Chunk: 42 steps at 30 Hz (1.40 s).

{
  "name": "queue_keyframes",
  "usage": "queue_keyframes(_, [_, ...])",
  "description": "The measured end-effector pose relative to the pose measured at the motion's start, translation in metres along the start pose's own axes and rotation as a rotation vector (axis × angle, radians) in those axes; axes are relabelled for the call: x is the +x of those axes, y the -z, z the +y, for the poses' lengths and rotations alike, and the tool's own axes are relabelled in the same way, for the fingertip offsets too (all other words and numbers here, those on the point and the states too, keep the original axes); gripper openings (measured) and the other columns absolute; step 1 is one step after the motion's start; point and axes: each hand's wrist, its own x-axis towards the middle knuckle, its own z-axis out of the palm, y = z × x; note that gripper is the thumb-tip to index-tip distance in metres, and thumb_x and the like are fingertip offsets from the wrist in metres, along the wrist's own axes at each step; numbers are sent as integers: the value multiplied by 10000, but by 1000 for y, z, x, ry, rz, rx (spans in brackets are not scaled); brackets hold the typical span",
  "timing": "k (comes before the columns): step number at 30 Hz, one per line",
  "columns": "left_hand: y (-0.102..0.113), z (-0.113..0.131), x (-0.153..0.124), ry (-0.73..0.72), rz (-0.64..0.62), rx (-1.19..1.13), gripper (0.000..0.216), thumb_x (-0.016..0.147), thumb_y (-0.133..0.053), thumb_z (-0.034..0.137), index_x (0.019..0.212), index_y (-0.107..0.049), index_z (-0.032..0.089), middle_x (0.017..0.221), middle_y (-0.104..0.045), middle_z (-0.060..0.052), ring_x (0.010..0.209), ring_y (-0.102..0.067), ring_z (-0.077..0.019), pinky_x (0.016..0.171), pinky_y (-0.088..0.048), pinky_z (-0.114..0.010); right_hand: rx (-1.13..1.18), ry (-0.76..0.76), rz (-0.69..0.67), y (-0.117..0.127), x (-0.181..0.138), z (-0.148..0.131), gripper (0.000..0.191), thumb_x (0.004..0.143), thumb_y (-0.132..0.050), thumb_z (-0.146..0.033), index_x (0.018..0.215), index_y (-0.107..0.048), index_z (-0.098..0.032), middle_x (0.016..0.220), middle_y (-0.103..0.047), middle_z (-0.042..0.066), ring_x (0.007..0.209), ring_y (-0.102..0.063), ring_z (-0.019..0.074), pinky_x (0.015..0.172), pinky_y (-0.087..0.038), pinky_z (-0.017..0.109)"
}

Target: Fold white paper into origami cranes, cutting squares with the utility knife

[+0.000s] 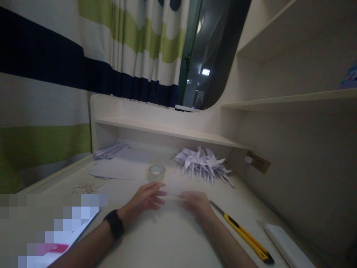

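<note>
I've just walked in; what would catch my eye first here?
Probably the boldly striped curtain at upper left, then the white paper pinwheels clustered at back right of the desk. A yellow cutter lies beside the right forearm. Front and centre, the left hand and blurred right hand face each other.

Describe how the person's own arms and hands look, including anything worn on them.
The left hand and right hand are ungloved, and no sleeve shows on the left forearm or right forearm. A wide, dark black band circles the left wrist; nothing shows on the right. Blur hides whether any rings are worn.
</note>
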Motion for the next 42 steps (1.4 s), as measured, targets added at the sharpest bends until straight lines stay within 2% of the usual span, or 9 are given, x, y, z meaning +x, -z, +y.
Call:
queue_keyframes(9, [-9, -3, 2, -92, 88, 310, 435, 673, -738, 507, 831, -737, 102, 790, -726, -124, 689, -679, -232, 522, -523, -273, 50, -10, 34, 0, 1, 0, 440, 532, -836, -501, 733, -758, -118, 718, -724, 109, 553, -618, 165, 519, -459, 258])
queue_keyframes(14, [-16, 1, -1, -96, 135, 305, 428, 658, -744, 509, 813, -739, 110, 791, -730, -120, 718, -692, -252, 505, -528, -273, 58, 2, 135, -1, 3, 1, 391, 485, -860, -471, 606, -727, -124, 613, -690, 78, 525, -591, 167, 513, -456, 270])
queue_keyframes(21, [-18, -1, -2, -78, 172, 256, 445, 635, -764, 511, 824, -736, 109, 856, -734, -136, 820, -698, -289, 563, -555, -294, 118, 34, 134, -2, 0, 3, 410, 512, -853, -471, 720, -746, -134, 681, -715, 80, 638, -644, 203, 623, -501, 299])
queue_keyframes(28, [-12, -15, 4, -42, 152, 250, 468, 704, -707, 536, 907, -714, 114, 905, -725, -144, 853, -690, -286, 632, -556, -323, 133, 17, 154, -4, 1, 9, 377, 510, -862, -427, 703, -736, -129, 631, -695, 60, 590, -629, 179, 584, -500, 276])
queue_keyframes(30, [-11, -14, 2, -123, 190, 377, 461, 751, -667, 521, 961, -704, 113, 956, -714, -157, 890, -676, -300, 722, -547, -375, 165, -15, 172, -4, 1, 10, 367, 509, -864, -398, 710, -729, -122, 639, -695, 64, 597, -634, 179, 570, -503, 269])
queue_keyframes(33, [-13, -10, -5, -470, 307, 779, 414, 753, -695, 438, 1052, -689, 152, 1204, -619, -167, 1134, -551, -339, 958, -429, -452, 189, -81, 191, -7, 0, 12, 343, 513, -855, -359, 698, -709, -110, 627, -685, 67, 579, -626, 167, 514, -489, 244])
queue_keyframes(36, [-20, -14, -13, -775, 197, 1177, 268, 800, -671, 320, 1051, -691, 228, 1278, -581, -105, 1211, -473, -318, 1046, -318, -464, 169, -124, 179, -12, -2, 14, 298, 510, -833, -325, 631, -668, -109, 540, -633, 38, 469, -551, 119, 390, -390, 193])
queue_keyframes(39, [-28, -24, -17, -781, 44, 1370, 253, 881, -536, 164, 1093, -658, 227, 1080, -679, -81, 1009, -592, -256, 922, -426, -414, 143, -161, 148, -18, -7, 15, 254, 524, -796, -296, 583, -629, -113, 489, -588, 12, 418, -493, 91, 339, -305, 172])
queue_keyframes(42, [-31, -30, -16, -708, 31, 1428, 280, 879, -478, 77, 1051, -664, 195, 962, -698, -75, 896, -626, -227, 818, -472, -350, 115, -189, 130, -22, -13, 14, 221, 542, -767, -272, 603, -632, -108, 467, -564, -1, 403, -474, 83, 329, -267, 162])
